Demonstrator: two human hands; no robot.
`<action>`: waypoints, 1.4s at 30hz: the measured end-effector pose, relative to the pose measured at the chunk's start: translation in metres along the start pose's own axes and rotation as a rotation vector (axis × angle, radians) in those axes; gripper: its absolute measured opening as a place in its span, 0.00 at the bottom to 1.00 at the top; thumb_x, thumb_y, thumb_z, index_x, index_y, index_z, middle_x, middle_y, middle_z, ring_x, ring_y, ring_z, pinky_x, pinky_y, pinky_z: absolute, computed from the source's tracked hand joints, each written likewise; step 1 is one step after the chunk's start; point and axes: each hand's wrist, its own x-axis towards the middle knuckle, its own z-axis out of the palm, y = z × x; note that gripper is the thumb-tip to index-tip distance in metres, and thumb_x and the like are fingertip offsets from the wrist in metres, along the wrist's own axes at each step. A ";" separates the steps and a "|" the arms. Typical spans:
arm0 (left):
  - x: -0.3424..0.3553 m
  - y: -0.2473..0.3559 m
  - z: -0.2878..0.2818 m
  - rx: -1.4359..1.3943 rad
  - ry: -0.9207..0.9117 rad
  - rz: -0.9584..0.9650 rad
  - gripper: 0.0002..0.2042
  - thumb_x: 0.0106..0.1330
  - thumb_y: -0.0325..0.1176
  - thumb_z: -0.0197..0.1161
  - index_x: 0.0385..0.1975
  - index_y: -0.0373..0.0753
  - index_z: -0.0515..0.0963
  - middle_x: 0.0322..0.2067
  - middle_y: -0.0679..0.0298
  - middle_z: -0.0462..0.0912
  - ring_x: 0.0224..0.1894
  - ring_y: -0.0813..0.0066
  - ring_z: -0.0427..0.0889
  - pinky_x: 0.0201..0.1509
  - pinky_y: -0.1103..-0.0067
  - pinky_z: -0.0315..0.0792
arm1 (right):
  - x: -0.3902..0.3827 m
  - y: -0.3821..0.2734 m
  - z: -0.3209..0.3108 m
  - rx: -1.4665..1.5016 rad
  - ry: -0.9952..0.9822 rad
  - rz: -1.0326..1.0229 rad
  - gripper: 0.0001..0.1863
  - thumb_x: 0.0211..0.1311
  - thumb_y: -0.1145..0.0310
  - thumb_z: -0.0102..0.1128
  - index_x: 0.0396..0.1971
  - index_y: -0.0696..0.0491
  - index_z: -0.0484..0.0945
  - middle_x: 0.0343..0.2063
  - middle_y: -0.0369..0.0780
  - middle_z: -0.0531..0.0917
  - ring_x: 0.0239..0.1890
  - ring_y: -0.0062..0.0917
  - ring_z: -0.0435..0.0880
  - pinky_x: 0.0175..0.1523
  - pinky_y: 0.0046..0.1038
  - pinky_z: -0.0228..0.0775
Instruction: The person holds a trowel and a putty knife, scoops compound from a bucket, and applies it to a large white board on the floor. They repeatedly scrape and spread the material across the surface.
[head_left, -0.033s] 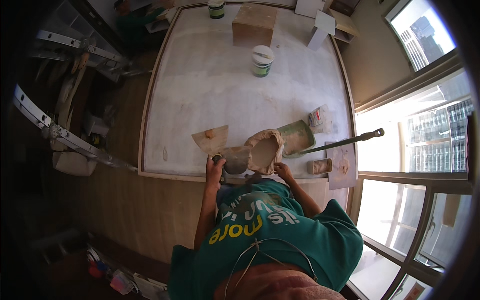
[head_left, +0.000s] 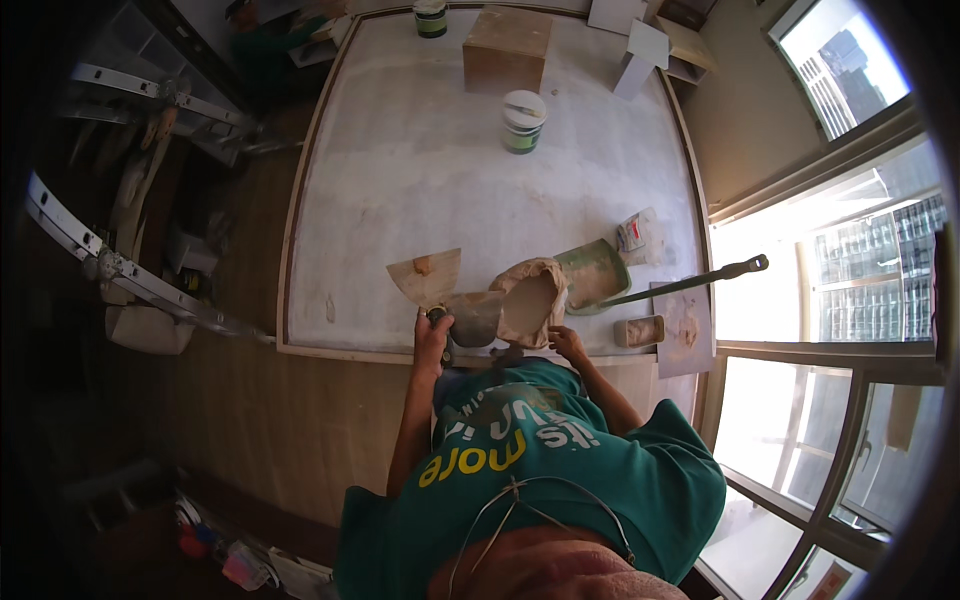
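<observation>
Now, in the head view, the left hand [head_left: 432, 335] is closed around the handle of a wide trowel blade [head_left: 428, 275], which fans out just beyond the knuckles and carries a small dab of brownish filler; a second, darker blade [head_left: 474, 318] lies touching the hand's inner side, though which fingers grip it cannot be told. The right hand [head_left: 566, 342] sits just beside an open paper sack [head_left: 530, 300] of tan powder, fingers curled at its lower rim; whether they pinch the paper or only rest against it cannot be told. Beyond the right hand, past the sack, lies a green scoop-shaped pan [head_left: 592, 274], with a long dark-handled tool [head_left: 690, 283] running outward from it, and a small block [head_left: 640, 331] lies just outside the hand on a stained board [head_left: 684, 325]. Far ahead of both hands stand a white tub with a green band [head_left: 523, 121] and a cardboard box [head_left: 507, 48] on the pale panel [head_left: 400, 170]. Against the earlier frame nothing has shifted: both hands, the sack, the blades and the pan keep the same places and the same grip.
</observation>
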 end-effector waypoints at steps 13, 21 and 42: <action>0.021 0.045 0.006 0.069 -0.231 -0.021 0.23 0.61 0.31 0.61 0.58 0.38 0.69 0.43 0.68 0.73 0.44 0.78 0.71 0.52 0.81 0.67 | -0.012 0.023 -0.002 0.435 0.166 0.265 0.22 0.66 0.65 0.57 0.57 0.56 0.71 0.30 0.35 0.79 0.25 0.19 0.79 0.25 0.20 0.68; 0.022 0.050 -0.084 0.087 -0.212 -0.054 0.20 0.61 0.29 0.61 0.54 0.38 0.70 0.40 0.69 0.73 0.41 0.80 0.71 0.48 0.82 0.68 | -0.031 0.035 0.097 0.392 0.093 0.257 0.23 0.67 0.64 0.56 0.60 0.55 0.71 0.35 0.39 0.81 0.30 0.24 0.83 0.29 0.22 0.71; -0.001 0.064 -0.167 -0.082 -0.015 0.021 0.20 0.61 0.26 0.59 0.55 0.38 0.70 0.42 0.66 0.76 0.41 0.77 0.76 0.48 0.81 0.71 | 0.027 -0.026 0.191 0.148 -0.087 0.010 0.21 0.64 0.62 0.58 0.53 0.58 0.78 0.32 0.39 0.83 0.29 0.25 0.82 0.34 0.26 0.76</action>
